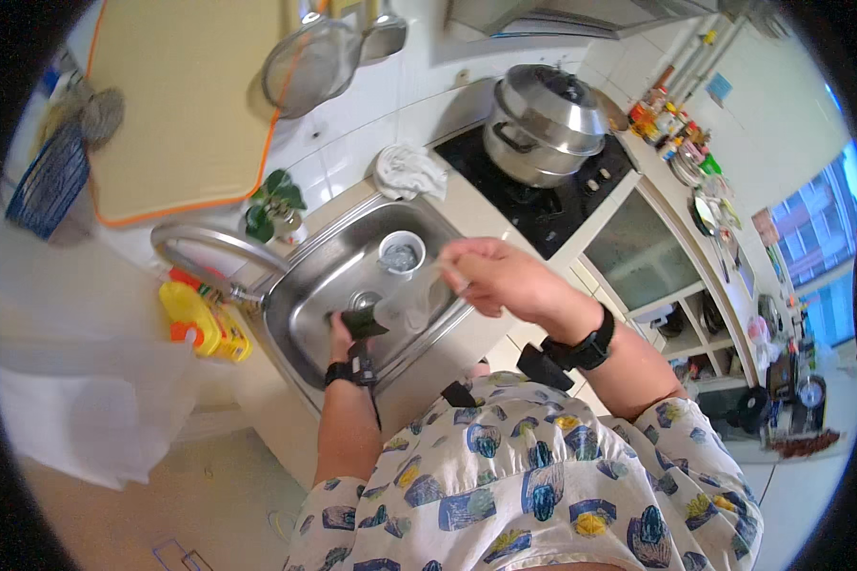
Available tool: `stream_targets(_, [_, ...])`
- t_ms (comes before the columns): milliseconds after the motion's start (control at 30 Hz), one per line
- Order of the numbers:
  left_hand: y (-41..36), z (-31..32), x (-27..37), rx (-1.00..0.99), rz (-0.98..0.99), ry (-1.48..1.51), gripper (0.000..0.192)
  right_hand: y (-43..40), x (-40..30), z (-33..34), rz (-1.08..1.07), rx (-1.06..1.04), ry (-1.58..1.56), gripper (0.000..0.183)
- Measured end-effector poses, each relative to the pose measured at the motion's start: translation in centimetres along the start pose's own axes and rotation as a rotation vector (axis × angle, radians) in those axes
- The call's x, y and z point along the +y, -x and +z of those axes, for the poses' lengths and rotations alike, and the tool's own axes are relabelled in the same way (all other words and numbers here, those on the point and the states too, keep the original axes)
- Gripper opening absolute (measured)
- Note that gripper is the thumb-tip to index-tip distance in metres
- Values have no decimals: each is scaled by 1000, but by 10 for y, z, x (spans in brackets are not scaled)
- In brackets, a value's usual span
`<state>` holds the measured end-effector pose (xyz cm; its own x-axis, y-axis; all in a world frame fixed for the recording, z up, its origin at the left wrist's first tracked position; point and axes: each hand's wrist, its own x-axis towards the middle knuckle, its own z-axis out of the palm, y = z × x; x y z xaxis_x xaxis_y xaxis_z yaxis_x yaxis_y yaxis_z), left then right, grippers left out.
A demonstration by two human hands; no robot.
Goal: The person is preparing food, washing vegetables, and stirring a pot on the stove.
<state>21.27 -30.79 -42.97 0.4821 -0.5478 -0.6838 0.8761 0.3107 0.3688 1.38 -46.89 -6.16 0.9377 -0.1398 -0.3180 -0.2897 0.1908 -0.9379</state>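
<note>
Over the stainless steel sink [314, 284], my left hand [341, 337] is closed on a dark green item [364, 323], whose kind I cannot tell. A translucent plastic bag or film [408, 303] stretches from that item up to my right hand [489, 275], which pinches its upper end between thumb and fingers. Inside the sink, a white bowl [401, 252] with something greyish in it stands near the back wall, beyond the drain [365, 298].
A curved metal faucet [218, 243] and yellow bottles [203, 321] are at the sink's left. A white cloth [408, 171] lies behind it. A steamer pot [543, 128] stands on the black cooktop [535, 214]. A potted plant [275, 203] is by the wall.
</note>
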Motion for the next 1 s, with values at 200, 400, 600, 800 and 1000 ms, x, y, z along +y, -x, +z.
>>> stream_targets(200, [-21, -39, 10, 64, 133, -45, 51, 76, -19, -64, -161, 426, 37, 10])
stream_targets(400, [-26, -65, 22, -17, 113, -185, 57, 191, 43, -140, -169, 782, 89, 9])
stream_targets(600, [87, 120, -115, 125, 1194, -988, 38, 363, 133, -190, -414, 946, -231, 16])
stream_targets(800, [189, 292, -350, -1104, 842, -1557, 61, 410, 152, -173, -467, 561, -437, 21])
stream_targets(1000, [202, 362, -537, -1342, 242, -1222, 30, 542, 235, -214, -528, 977, -372, 22])
